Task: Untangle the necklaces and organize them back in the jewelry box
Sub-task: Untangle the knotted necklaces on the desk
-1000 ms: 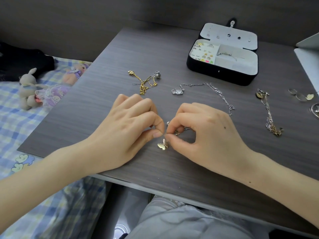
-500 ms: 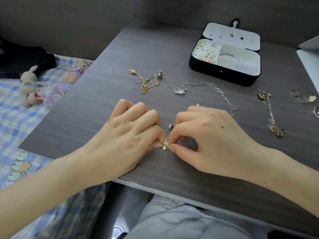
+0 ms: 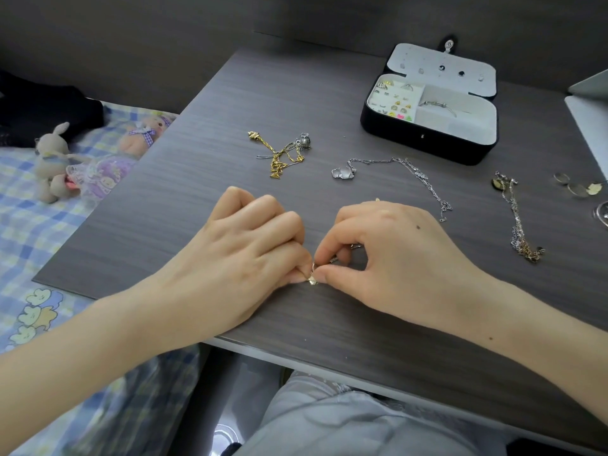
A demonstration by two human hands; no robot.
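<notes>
View from a head-worn camera, looking down at a dark wood-grain table. Two bare hands met near the table's front edge. The left hand lay knuckles up with its fingers curled under, thumb and forefinger tips pinched together. The right hand mirrored it, thumb and forefinger pinching and the other fingers curled behind. Between the two pinches sat a small gold pendant on a fine chain, held by both hands just above the tabletop; most of its chain was hidden under the right hand.

From the hands, a knotted gold necklace lay on the table at eleven o'clock. A silver necklace with a pale pendant trailed across at one o'clock. A mixed silver and gold chain lay stretched out at three o'clock, well apart from the hands. The jewelry box, black outside and pale inside, stood open at one o'clock near the table's far edge, with small earrings in its left compartment and a thin chain in its right. A few round pieces lay at two o'clock by the right edge. Plush toys rested on a checked sheet at nine o'clock, off the table
</notes>
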